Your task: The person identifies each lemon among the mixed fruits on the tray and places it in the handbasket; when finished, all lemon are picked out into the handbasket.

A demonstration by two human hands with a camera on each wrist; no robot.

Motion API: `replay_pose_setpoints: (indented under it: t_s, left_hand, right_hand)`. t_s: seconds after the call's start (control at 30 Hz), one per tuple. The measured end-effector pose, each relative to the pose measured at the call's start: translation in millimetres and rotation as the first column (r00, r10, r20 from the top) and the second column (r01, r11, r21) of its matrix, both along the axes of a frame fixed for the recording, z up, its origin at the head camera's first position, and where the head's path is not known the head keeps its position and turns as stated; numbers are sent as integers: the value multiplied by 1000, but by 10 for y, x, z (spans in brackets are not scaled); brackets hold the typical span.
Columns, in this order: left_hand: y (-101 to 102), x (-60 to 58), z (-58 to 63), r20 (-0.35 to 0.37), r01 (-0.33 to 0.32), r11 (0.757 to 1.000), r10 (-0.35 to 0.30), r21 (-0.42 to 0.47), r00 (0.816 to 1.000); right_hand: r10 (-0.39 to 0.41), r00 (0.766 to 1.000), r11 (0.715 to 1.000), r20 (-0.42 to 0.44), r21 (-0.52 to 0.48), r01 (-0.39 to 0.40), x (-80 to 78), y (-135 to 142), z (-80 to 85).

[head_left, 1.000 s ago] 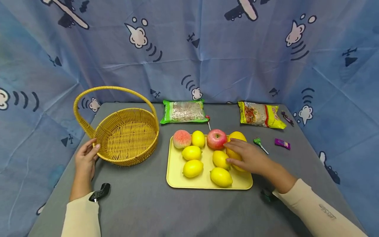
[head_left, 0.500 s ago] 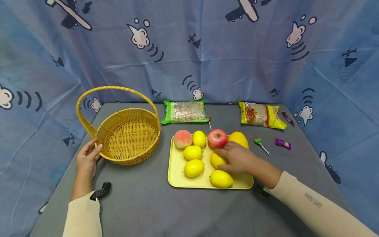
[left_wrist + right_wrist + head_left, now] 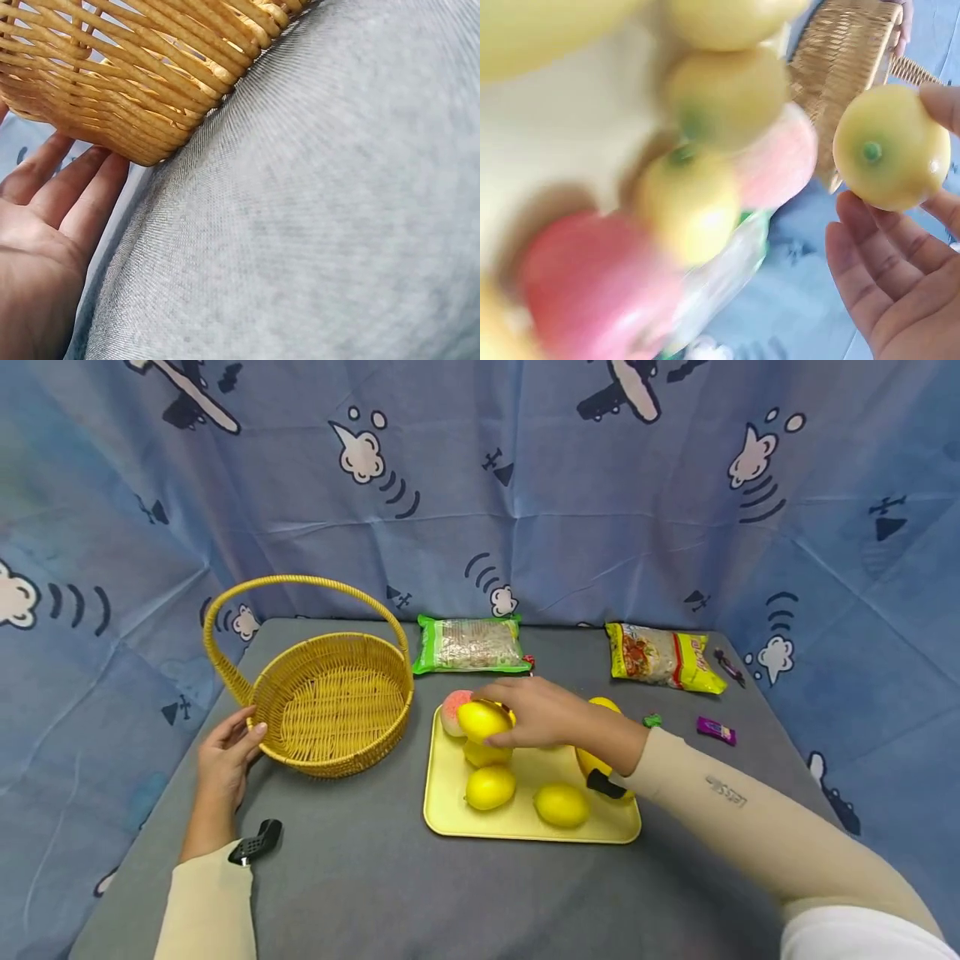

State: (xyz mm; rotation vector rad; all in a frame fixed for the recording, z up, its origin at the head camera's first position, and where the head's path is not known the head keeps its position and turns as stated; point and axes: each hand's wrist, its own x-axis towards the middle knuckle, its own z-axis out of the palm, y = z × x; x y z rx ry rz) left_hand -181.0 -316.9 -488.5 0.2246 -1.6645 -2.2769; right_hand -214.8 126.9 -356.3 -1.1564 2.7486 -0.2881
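Note:
My right hand (image 3: 536, 714) holds a yellow lemon (image 3: 483, 722) between thumb and fingers, above the left part of the yellow tray (image 3: 525, 831). In the right wrist view, the green-tipped end of this held lemon (image 3: 892, 150) faces the camera. Several lemons lie on the tray, such as a front lemon (image 3: 562, 805), beside a peach (image 3: 454, 710). A red apple (image 3: 592, 285) shows in the right wrist view; my right hand hides it from the head. My left hand (image 3: 223, 760) grips the rim of the wicker basket (image 3: 337, 764), its fingers against the outer wall (image 3: 142, 97).
Behind the tray lie a green-edged packet (image 3: 472, 645) and a yellow packet (image 3: 663, 658). A purple-wrapped sweet (image 3: 716, 730), a dark-wrapped sweet (image 3: 729, 667) and a green lollipop (image 3: 652, 720) lie at right. The basket's tall handle (image 3: 307, 578) arches over its open top.
My right hand has picked up a lemon from the tray's right side and carried it left and up, over the other fruit. My left hand stays at the basket.

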Motion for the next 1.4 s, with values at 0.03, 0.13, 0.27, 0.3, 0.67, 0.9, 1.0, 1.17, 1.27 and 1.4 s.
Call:
replay_pose_setpoints:
  t_s: [0.03,0.13,0.27,0.3,0.67,0.9,1.0,1.17,1.27,1.4]
  left_hand:
    - [-3,-1,2,-6,-1,1000,1,-2,1000]
    - [-2,-6,-2,-12,6,1000,-6,-16,1000]
    - [13,-16,-12,-12,34,999,-34,-11,999]
    - [14,-16,-11,-9,35,999,-36,-13,999]
    - [-27,12,66,-3,31,998,-31,-47,1000]
    - [-12,-13,29,12,57,998,-56,-39,998]
    - [-4,-13,17,11,52,998,-51,-31,999]
    - [-11,1,40,4,39,999,-39,-37,999]
    - [-8,-3,40,-11,50,998,-50,-31,999]
    - [-1,-1,21,-22,58,998,-59,-20,998]
  right_hand:
    - [18,1000,1000,-2,-5,-18,-38,-122,16]
    - [73,997,997,-6,-34,-73,-127,-479,23]
    - [114,993,990,-35,-85,-116,-210,-842,-44]
    - [115,993,988,-32,-100,-117,-225,-910,-67]
    - [90,996,983,-22,-158,-92,-295,-1188,-129]
    - [89,996,984,-1,-158,-88,-269,-909,-179]
    - [93,996,984,-2,-153,-92,-237,-699,-308]
    - [100,995,987,15,-128,-97,-152,-367,-413]
    - [85,995,989,60,-126,-77,-75,-203,-405]
    - [99,989,988,108,-129,-85,86,-52,-411]
